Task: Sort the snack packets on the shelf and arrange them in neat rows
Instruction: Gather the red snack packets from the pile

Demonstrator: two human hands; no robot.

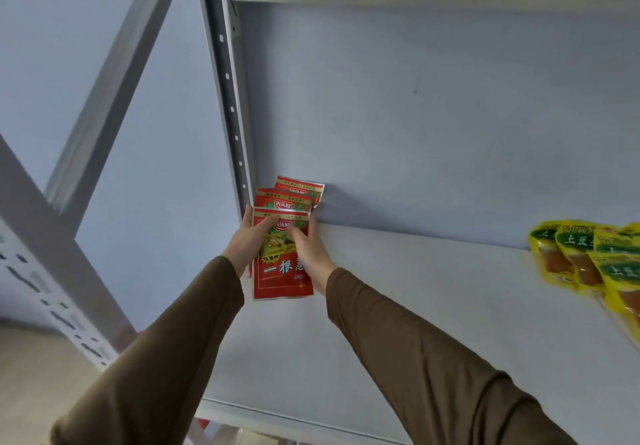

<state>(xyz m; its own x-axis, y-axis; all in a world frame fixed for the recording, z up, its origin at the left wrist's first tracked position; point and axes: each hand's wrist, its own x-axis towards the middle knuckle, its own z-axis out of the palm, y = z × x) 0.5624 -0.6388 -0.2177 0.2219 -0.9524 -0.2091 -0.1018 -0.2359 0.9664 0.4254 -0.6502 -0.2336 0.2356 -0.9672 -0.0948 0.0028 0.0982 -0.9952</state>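
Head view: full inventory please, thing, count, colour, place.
red foil snack packets: three visible, red with green and yellow print, overlapping in a row at the shelf's back left corner.
yellow plastic snack packets: at least four, yellow with green labels, overlapping at the right edge; some cut off.
pale grey metal shelf board: one, holds both groups.
grey perforated metal upright: one, left of the red packets.
brown sleeves: two, lower frame.
hands: left hand and right hand hold the nearest red packet by its sides.
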